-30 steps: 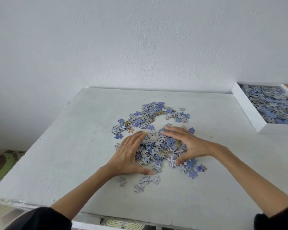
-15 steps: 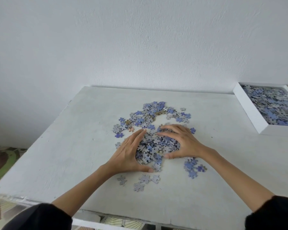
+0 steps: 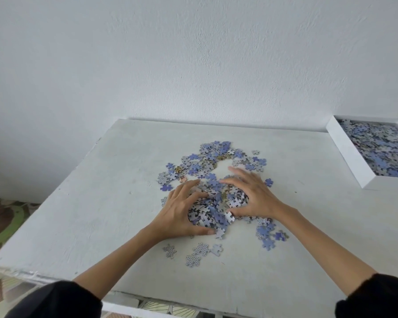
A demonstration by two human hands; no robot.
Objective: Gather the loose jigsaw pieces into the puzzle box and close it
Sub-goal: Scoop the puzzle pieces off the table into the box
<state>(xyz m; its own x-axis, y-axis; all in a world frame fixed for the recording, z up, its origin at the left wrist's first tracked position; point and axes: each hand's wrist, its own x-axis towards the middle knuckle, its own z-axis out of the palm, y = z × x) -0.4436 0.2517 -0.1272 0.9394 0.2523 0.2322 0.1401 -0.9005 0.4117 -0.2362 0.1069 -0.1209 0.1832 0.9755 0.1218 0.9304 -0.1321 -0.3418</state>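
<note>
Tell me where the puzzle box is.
In the head view, the open puzzle box sits at the far right of the table, apart from the right hand and the loose jigsaw pieces.

We see a white table (image 3: 101, 214): jigsaw pieces (image 3: 214, 204) heaped centrally, an open puzzle box (image 3: 348, 157) at two o'clock.

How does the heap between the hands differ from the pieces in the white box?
The heap lies on the table, cupped between the left hand and right hand; the boxed pieces sit inside the white box, far right, untouched. The heap is compact and mounded; the boxed pieces spread wider, cut off by the frame. Both are mostly blue and grey.
</note>
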